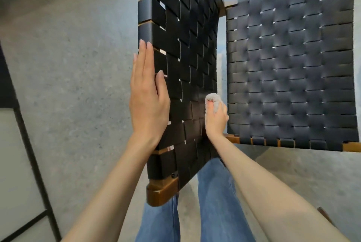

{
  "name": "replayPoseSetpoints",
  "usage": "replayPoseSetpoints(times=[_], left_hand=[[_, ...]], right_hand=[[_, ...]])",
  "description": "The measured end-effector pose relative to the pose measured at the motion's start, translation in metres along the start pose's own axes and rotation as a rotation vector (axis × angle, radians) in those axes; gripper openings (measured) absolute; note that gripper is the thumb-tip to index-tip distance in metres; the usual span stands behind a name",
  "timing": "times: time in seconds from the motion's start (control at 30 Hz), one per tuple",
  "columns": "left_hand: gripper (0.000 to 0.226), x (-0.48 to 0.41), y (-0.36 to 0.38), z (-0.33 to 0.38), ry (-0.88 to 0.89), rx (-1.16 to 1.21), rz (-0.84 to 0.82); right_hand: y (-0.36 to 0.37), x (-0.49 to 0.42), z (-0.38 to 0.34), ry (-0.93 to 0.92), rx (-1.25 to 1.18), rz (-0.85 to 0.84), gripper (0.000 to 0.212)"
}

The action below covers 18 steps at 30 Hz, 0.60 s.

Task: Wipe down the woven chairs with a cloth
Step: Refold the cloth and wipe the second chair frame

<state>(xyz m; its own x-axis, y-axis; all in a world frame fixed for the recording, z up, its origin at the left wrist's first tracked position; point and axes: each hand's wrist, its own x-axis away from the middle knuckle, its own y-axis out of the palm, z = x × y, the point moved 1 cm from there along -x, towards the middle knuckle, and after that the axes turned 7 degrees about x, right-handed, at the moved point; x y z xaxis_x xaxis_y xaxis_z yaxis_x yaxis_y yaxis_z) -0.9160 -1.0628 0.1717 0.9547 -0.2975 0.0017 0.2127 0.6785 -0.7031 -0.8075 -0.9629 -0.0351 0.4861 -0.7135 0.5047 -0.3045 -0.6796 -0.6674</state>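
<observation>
A chair with black woven straps on a brown wooden frame fills the middle of the view. Its woven backrest point(187, 50) stands close in front of me and its woven seat point(293, 69) lies to the right. My left hand point(148, 97) rests flat with straight fingers against the backrest's left edge. My right hand point(215, 118) grips a small light grey cloth point(213, 98) and presses it on the lower right part of the backrest, near the gap to the seat.
A brown wooden corner of the frame point(162, 193) juts out below the backrest, just above my jeans-clad legs point(214, 202). Grey concrete floor point(78, 75) spreads to the left. A black metal frame point(31, 153) stands at the far left.
</observation>
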Motion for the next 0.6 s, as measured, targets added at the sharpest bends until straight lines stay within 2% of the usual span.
replayPoseSetpoints(times=[0.2, 0.37, 0.47, 0.6], left_hand=[[0.051, 0.002, 0.001, 0.0, 0.009, 0.01, 0.07], [0.051, 0.003, 0.002, -0.002, 0.022, 0.002, 0.074], [0.05, 0.003, 0.002, -0.004, 0.024, 0.039, 0.067], [0.046, 0.003, -0.001, -0.004, -0.002, 0.147, 0.06]], right_hand=[[0.012, -0.029, 0.039, 0.183, 0.111, -0.115, 0.041], [0.008, -0.035, 0.043, 0.347, 0.008, -0.223, 0.046], [-0.007, -0.011, 0.016, 0.265, -0.086, -0.185, 0.04], [-0.037, 0.045, -0.046, 0.007, -0.27, -0.141, 0.027]])
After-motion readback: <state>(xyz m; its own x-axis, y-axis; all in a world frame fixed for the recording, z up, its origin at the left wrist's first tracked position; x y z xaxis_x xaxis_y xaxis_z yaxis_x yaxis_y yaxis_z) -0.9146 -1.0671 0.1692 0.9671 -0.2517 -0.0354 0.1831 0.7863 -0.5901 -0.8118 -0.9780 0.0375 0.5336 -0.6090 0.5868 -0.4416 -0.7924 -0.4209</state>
